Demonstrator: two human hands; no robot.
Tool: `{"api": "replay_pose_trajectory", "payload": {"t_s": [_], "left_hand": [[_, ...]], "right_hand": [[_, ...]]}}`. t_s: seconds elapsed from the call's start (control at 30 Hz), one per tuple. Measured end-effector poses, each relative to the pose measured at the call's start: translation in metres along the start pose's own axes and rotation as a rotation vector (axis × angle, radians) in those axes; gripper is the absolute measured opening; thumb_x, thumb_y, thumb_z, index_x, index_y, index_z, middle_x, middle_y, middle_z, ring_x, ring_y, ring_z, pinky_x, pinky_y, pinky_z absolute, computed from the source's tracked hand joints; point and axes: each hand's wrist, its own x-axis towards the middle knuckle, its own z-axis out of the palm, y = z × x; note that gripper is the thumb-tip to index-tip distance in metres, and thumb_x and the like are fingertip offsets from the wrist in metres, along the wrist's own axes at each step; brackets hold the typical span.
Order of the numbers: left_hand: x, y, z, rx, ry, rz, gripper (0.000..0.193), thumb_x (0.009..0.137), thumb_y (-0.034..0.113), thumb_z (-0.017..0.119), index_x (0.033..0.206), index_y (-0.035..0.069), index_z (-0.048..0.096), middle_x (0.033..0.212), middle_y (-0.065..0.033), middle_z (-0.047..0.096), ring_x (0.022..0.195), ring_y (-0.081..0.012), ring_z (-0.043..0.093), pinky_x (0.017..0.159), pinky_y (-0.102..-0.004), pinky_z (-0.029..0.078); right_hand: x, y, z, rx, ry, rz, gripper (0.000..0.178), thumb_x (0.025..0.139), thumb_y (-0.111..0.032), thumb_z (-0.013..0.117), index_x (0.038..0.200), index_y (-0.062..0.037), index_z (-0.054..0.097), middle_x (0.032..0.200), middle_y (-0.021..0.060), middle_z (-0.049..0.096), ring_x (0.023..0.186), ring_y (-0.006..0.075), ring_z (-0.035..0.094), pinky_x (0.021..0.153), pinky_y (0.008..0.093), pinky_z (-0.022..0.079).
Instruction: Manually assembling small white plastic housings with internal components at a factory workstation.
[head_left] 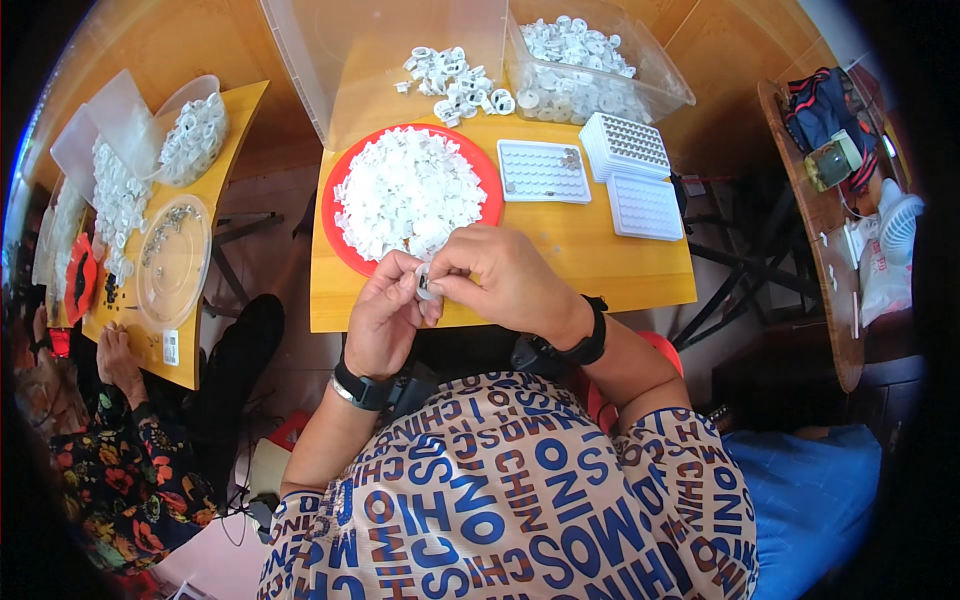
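Close to the near edge of the wooden table, a small round white plastic part (424, 283) with a dark spot in it is pinched between both hands. My left hand (385, 312) grips it by the thumb and fingers from the left. From the right, my right hand (505, 278) has thumb and forefinger closed on its edge. Just beyond the hands lies a red round tray (494, 196) heaped with white plastic parts (405, 190). To the right of that tray is a white ridged tray (543, 171), with small metallic pieces at its far right corner and near its left side.
At the back right, a clear bin (650, 90) holds more white parts, beside a loose pile (458, 80). Stacked white trays (625, 148) stand at right. On the left, a co-worker's hand (120, 362) rests by another table (235, 115) with containers. A side table (815, 270) is far right.
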Motion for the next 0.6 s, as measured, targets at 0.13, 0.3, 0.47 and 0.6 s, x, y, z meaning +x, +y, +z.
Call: {"api": "replay_pose_trajectory", "payload": {"t_s": [0.13,0.3,0.47,0.6], "left_hand": [[0.000,0.001,0.000,-0.010,0.014,0.008,0.017,0.096,0.022,0.052,0.100,0.006,0.051,0.083,-0.0061,0.059,0.071,-0.0127,0.056,0.065,-0.0242,0.044],[0.000,0.001,-0.001,-0.002,-0.005,0.017,0.016,0.095,0.021,0.054,0.100,0.006,0.051,0.085,-0.0062,0.060,0.073,-0.0135,0.057,0.066,-0.0251,0.045],[0.002,-0.005,-0.004,-0.031,-0.061,0.036,0.017,0.095,0.021,0.054,0.100,0.006,0.051,0.085,-0.0067,0.060,0.074,-0.0144,0.057,0.066,-0.0256,0.046],[0.006,-0.004,-0.005,-0.060,-0.101,0.018,0.017,0.095,0.021,0.054,0.101,0.005,0.051,0.085,-0.0079,0.060,0.073,-0.0159,0.057,0.067,-0.0265,0.045]], "right_hand": [[0.000,0.001,0.005,-0.147,0.050,-0.100,0.004,0.077,-0.003,0.067,0.079,-0.0021,0.063,0.074,0.0077,0.064,0.070,0.0218,0.063,0.063,0.0306,0.048],[-0.005,0.007,0.012,0.215,0.039,0.216,0.006,0.084,-0.005,0.065,0.083,-0.0012,0.059,0.073,0.0041,0.063,0.066,0.0130,0.061,0.059,0.0284,0.047],[-0.004,0.012,0.008,0.867,-0.057,0.375,0.010,0.087,-0.005,0.064,0.083,-0.0013,0.055,0.076,0.0026,0.062,0.068,0.0080,0.060,0.060,0.0225,0.048],[-0.011,0.025,0.003,0.846,-0.061,0.418,0.010,0.087,-0.006,0.064,0.092,-0.0035,0.056,0.081,0.0032,0.063,0.078,0.0100,0.061,0.070,0.0240,0.048]]}}
